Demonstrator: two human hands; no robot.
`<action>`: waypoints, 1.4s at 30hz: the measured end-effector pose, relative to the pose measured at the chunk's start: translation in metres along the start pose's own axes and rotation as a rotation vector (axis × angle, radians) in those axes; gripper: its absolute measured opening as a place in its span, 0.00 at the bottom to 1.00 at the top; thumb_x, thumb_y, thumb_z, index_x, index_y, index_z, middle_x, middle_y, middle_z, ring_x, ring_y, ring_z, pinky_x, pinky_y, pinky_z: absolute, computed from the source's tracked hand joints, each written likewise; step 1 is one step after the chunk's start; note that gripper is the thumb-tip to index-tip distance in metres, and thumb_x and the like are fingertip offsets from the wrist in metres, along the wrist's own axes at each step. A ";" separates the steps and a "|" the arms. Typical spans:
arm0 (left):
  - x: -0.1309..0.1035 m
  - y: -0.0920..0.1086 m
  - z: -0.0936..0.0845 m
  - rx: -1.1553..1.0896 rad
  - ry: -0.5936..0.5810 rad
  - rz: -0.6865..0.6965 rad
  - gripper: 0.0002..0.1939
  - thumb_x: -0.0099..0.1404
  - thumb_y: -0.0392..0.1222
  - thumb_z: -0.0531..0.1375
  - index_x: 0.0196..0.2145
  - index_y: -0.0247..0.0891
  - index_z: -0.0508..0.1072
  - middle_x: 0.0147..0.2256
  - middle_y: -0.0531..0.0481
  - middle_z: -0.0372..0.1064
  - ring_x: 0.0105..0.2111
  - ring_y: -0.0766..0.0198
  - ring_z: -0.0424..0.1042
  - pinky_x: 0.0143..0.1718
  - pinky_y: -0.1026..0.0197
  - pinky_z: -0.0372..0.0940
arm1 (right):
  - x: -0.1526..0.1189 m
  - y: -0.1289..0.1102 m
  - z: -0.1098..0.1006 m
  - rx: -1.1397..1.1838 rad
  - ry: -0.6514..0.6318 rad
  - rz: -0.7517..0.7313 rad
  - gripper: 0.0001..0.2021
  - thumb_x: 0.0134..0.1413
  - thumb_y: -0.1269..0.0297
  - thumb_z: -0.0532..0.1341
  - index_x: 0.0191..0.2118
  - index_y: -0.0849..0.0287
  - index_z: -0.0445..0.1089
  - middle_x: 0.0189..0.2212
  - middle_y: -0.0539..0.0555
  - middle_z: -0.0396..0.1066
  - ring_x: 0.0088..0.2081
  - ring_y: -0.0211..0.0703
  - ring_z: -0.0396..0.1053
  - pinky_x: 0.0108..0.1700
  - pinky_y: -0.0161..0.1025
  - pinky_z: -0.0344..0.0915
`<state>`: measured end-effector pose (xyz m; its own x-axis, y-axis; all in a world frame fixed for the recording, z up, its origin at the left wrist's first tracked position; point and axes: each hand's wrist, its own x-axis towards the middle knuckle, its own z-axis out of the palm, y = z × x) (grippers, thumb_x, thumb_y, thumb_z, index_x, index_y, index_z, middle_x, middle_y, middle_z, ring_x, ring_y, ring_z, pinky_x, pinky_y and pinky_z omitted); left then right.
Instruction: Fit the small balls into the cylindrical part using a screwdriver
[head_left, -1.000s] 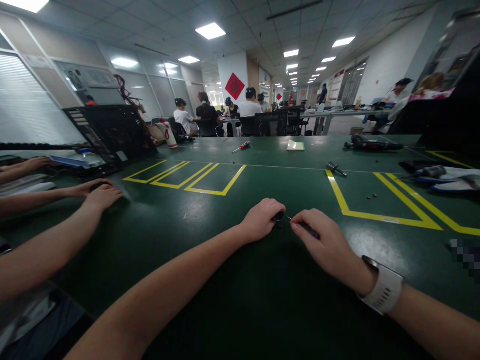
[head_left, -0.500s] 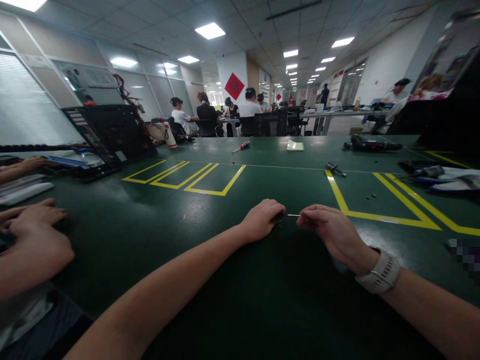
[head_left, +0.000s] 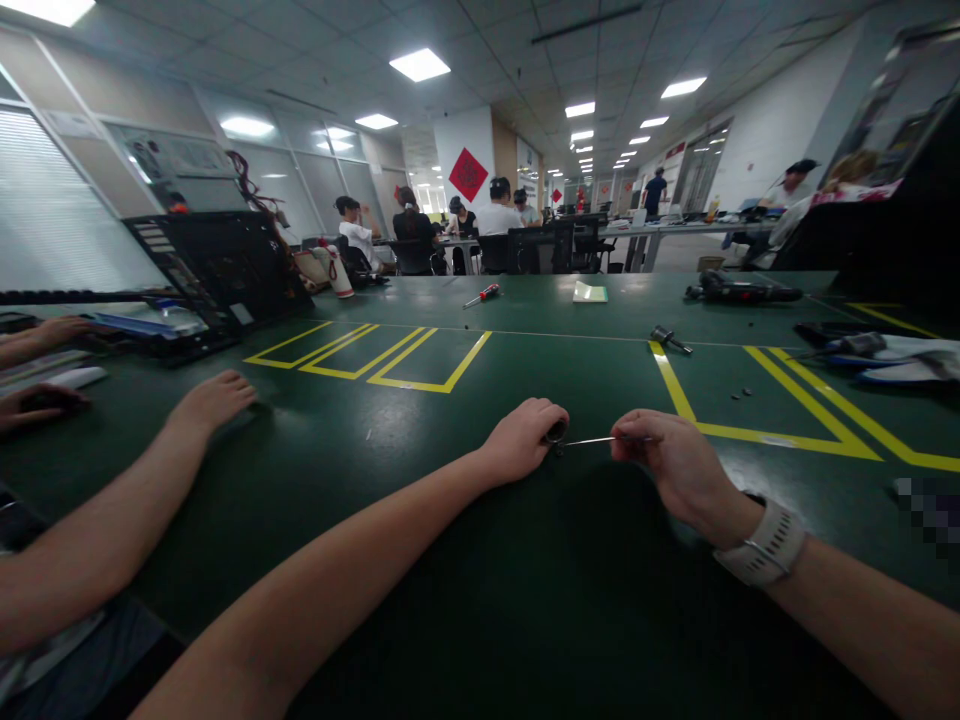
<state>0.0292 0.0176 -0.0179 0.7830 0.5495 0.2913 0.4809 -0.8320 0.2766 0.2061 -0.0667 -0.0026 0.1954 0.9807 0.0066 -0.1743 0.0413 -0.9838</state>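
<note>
My left hand (head_left: 525, 440) is wrapped round a small dark round part (head_left: 556, 432) with a ring-like end, low over the green table (head_left: 420, 450). My right hand (head_left: 651, 448), a pale watch on its wrist, pinches a thin metal rod (head_left: 589, 441). The rod points left, its tip close to the lower edge of the round part. Whether the tip touches it I cannot tell. A tiny dark piece (head_left: 559, 453) lies just below the round part.
Another person's hand (head_left: 217, 400) rests at the left. Farther back lie a red screwdriver (head_left: 487, 293), a pale notepad (head_left: 590, 292), a metal part (head_left: 670, 340) and a dark power tool (head_left: 742, 290). Black equipment (head_left: 225, 270) stands at the back left.
My right hand has moved slightly right and pulled the rod back; more of it shows, its tip lower. The other person's hand has reached forward and right. My left hand has barely moved.
</note>
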 end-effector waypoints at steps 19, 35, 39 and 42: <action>0.003 -0.010 0.007 -0.243 0.189 -0.187 0.11 0.57 0.38 0.58 0.39 0.37 0.64 0.38 0.48 0.66 0.37 0.61 0.66 0.38 0.57 0.62 | -0.005 0.001 0.002 0.063 0.054 -0.162 0.05 0.39 0.67 0.60 0.19 0.57 0.68 0.18 0.49 0.64 0.24 0.39 0.61 0.30 0.40 0.57; 0.003 -0.009 0.008 -0.229 0.200 -0.106 0.07 0.57 0.37 0.58 0.36 0.37 0.65 0.36 0.48 0.66 0.36 0.61 0.65 0.40 0.58 0.61 | -0.013 0.009 0.010 -0.143 -0.119 -0.095 0.08 0.49 0.58 0.60 0.32 0.57 0.71 0.33 0.53 0.72 0.39 0.45 0.65 0.44 0.45 0.57; 0.003 -0.010 0.009 -0.247 0.221 -0.107 0.08 0.57 0.36 0.58 0.36 0.37 0.65 0.35 0.49 0.66 0.36 0.61 0.65 0.39 0.58 0.61 | -0.012 0.010 0.011 0.046 -0.130 -0.017 0.08 0.46 0.58 0.63 0.31 0.57 0.71 0.33 0.53 0.72 0.40 0.45 0.66 0.43 0.44 0.58; 0.004 -0.011 0.010 -0.273 0.236 -0.132 0.08 0.57 0.37 0.58 0.36 0.37 0.64 0.34 0.50 0.66 0.35 0.62 0.65 0.37 0.59 0.61 | -0.011 0.012 0.010 0.095 -0.142 0.012 0.08 0.46 0.59 0.64 0.31 0.57 0.72 0.34 0.53 0.72 0.40 0.45 0.66 0.42 0.43 0.58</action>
<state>0.0308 0.0285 -0.0286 0.5940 0.6794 0.4308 0.4238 -0.7194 0.5503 0.1922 -0.0749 -0.0124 0.0559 0.9981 0.0264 -0.2678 0.0405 -0.9626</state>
